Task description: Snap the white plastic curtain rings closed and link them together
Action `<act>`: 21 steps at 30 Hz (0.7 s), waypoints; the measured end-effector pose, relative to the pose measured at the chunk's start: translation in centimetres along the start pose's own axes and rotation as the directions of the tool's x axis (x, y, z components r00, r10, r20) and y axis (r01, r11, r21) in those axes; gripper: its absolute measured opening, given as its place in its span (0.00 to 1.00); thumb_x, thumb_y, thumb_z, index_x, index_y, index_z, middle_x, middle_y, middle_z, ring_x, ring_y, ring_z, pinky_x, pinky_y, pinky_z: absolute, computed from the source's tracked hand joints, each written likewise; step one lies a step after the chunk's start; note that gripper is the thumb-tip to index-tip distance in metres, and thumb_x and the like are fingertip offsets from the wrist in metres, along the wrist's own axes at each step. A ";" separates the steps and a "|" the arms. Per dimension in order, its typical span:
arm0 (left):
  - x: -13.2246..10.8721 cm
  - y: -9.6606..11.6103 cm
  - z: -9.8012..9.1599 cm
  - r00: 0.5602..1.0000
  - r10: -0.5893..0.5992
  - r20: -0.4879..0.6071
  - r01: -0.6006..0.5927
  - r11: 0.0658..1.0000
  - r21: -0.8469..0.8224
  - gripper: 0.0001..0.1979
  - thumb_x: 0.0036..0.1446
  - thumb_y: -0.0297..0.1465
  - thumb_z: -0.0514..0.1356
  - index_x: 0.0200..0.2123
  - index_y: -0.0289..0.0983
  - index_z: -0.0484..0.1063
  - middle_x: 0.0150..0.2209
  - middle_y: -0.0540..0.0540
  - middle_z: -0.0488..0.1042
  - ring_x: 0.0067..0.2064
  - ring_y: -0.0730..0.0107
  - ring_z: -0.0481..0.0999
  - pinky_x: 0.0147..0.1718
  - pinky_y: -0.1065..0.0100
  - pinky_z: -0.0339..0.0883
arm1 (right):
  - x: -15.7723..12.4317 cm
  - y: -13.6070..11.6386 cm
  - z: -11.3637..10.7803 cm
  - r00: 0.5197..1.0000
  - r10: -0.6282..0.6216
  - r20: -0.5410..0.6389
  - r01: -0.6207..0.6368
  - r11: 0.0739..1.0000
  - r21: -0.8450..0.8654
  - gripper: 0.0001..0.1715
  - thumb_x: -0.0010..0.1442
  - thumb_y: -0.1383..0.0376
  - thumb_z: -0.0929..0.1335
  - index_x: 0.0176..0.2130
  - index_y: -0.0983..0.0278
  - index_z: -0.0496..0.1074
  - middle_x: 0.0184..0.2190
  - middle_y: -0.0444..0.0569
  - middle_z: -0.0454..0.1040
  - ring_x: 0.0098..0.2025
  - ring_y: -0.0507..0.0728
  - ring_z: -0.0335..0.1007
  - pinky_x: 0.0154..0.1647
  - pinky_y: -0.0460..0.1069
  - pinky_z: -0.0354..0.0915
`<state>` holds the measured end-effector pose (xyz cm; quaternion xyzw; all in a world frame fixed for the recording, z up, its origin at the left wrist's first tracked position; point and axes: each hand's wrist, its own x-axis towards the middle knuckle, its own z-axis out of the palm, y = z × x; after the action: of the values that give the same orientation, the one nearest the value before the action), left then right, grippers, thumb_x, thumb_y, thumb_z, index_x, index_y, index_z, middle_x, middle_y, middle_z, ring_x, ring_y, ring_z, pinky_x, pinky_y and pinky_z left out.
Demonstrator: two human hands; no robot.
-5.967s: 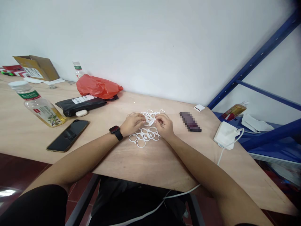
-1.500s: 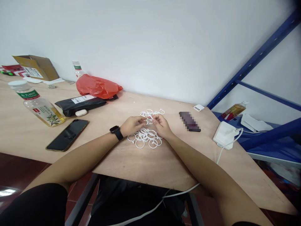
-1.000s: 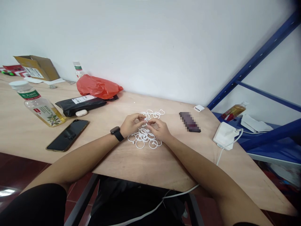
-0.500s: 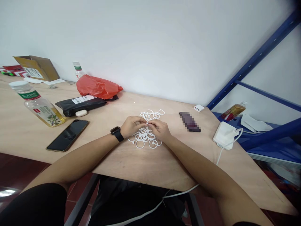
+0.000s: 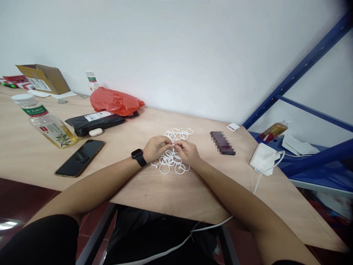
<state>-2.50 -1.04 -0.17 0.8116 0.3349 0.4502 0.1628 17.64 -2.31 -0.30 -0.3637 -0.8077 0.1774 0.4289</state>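
Note:
My left hand (image 5: 157, 148) and my right hand (image 5: 188, 151) meet fingertip to fingertip at the middle of the table. Both are closed in a pinch on a small white plastic ring (image 5: 173, 145), mostly hidden by the fingers. Just in front of the hands lies a loose heap of white plastic rings (image 5: 168, 158), some with a small knob or eyelet. More white rings (image 5: 176, 134) lie directly behind the fingers. A black watch (image 5: 138, 157) is strapped on my left wrist.
At left are a phone (image 5: 79, 159), a tea bottle (image 5: 52, 127), a black parcel (image 5: 96, 123) and a red plastic bag (image 5: 116, 101). To the right lie a dark blurred phone (image 5: 223, 142), a white charger (image 5: 263, 158) with a cable, and a blue metal frame (image 5: 300, 71).
My left hand and wrist have shifted very slightly to the right. Both hands keep their pinch, and the rings on the table lie as before.

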 end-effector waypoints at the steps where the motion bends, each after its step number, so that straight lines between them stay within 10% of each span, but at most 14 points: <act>1: 0.0 0.0 0.0 1.000 0.006 -0.014 -0.006 1.000 0.003 0.14 0.61 0.42 0.61 0.32 0.37 0.76 0.33 0.47 0.79 0.35 0.70 0.77 0.38 0.68 0.70 | 0.0 0.0 0.1 1.000 0.016 -0.003 -0.016 1.000 0.023 0.11 0.65 0.61 0.64 0.41 0.58 0.75 0.31 0.47 0.78 0.34 0.56 0.74 0.40 0.51 0.69; 8: 0.5 0.1 -0.2 0.998 0.052 0.025 -0.053 0.998 0.024 0.11 0.63 0.38 0.59 0.36 0.38 0.78 0.36 0.44 0.80 0.38 0.67 0.78 0.42 0.64 0.70 | -0.1 0.9 1.1 0.989 0.143 -0.027 -0.135 0.971 0.198 0.16 0.62 0.59 0.66 0.49 0.60 0.73 0.32 0.46 0.77 0.26 0.53 0.71 0.28 0.48 0.67; 15: 0.4 -2.1 -0.5 0.986 -0.013 0.168 -0.026 0.974 0.225 0.10 0.59 0.31 0.58 0.40 0.41 0.80 0.45 0.44 0.77 0.46 0.62 0.75 0.51 0.57 0.66 | 0.4 2.3 0.2 0.979 0.127 -0.161 -0.145 0.984 -0.105 0.11 0.59 0.64 0.66 0.40 0.59 0.77 0.29 0.45 0.75 0.27 0.54 0.68 0.32 0.49 0.65; 21: 0.3 -3.6 -0.4 0.955 -0.122 0.270 0.024 0.940 0.341 0.18 0.57 0.26 0.56 0.46 0.48 0.79 0.55 0.46 0.72 0.56 0.55 0.68 0.57 0.49 0.58 | 0.7 3.3 -0.5 0.990 0.142 0.027 -0.119 0.908 -0.401 0.07 0.56 0.68 0.67 0.33 0.59 0.77 0.29 0.45 0.77 0.33 0.56 0.71 0.33 0.49 0.61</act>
<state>-4.19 1.72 -1.81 0.8710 0.4091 0.2579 0.0866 19.25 0.45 -1.62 -0.4914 -0.8123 0.0475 0.3107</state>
